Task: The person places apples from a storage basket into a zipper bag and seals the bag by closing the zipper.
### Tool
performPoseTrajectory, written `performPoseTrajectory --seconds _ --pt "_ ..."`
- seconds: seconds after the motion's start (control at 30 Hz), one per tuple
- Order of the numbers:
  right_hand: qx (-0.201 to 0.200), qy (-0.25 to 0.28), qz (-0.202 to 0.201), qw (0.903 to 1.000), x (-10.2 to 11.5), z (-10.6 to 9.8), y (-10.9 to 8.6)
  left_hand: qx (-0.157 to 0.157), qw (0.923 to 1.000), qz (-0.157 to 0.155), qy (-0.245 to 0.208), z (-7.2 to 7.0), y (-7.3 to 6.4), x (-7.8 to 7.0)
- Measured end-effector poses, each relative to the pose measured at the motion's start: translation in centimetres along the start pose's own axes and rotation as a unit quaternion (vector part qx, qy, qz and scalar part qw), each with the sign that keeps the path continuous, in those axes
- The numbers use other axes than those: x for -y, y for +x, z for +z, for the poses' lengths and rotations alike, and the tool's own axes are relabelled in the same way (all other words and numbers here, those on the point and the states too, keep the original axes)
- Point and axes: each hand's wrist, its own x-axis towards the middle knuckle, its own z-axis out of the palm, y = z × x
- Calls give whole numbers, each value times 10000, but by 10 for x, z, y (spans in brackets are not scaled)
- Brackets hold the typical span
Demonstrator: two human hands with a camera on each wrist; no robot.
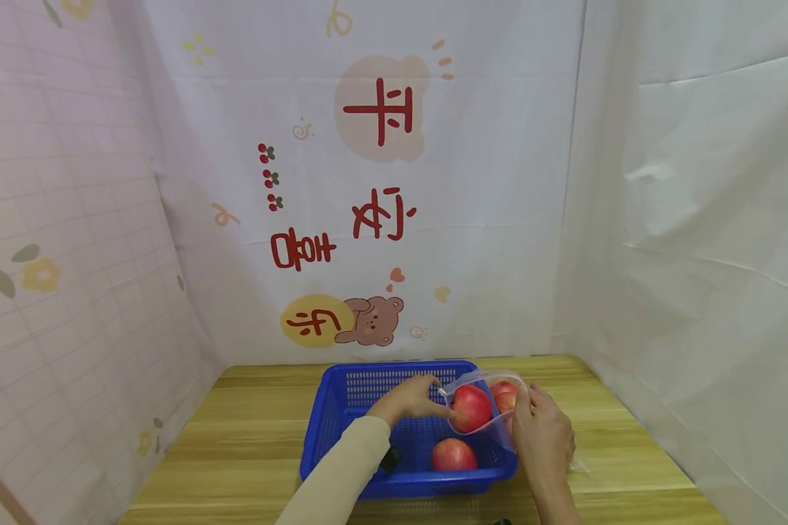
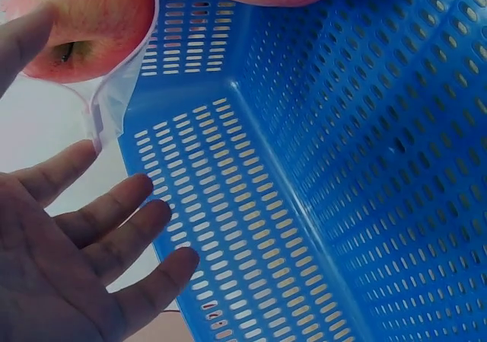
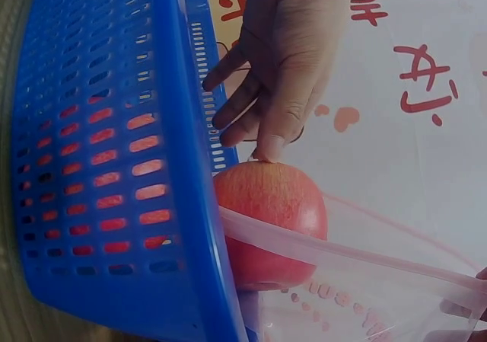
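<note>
A red apple (image 1: 470,408) sits in the mouth of a clear plastic zipper bag (image 1: 502,430), over the right part of a blue basket. My left hand (image 1: 412,397) has its fingers spread, and its thumb touches this apple, as the right wrist view also shows. With my right hand (image 1: 545,441) I grip the bag's rim from the right side. Deeper in the bag lies another apple (image 1: 504,395), partly covered by the bag and my right hand. One more apple (image 1: 454,455) rests in the basket (image 1: 348,487), near its front wall.
Something small and dark (image 1: 390,459) lies in the basket beside my left sleeve. The basket stands on a wood-grain table (image 1: 249,430). Behind it hangs a white printed cloth (image 1: 499,182), with more cloth at both sides. A dark object (image 1: 502,521) shows at the bottom edge.
</note>
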Motion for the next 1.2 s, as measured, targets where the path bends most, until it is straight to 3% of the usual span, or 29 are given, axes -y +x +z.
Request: performPoseTrajectory --seconds 0.23,0.33,0.53,0.83,1.03,1.2 --pt "-87 25 -43 9999 -1 1 1 -125 9998 82 99 2 6 3" --pt "-101 27 -57 9999 -2 0 1 -194 9997 -50 128 4 9 2" --pt "-113 34 -108 9999 -3 0 2 75 9992 -275 265 8 11 -2" --pt "-89 12 -23 10000 -2 -4 3 102 9997 213 21 8 15 -4" --pt "-150 -55 36 9999 -3 -10 6 -243 9973 681 -157 -8 20 -10" --pt "-193 -91 83 9997 -5 -14 9 -633 9930 705 -708 -25 26 -32"
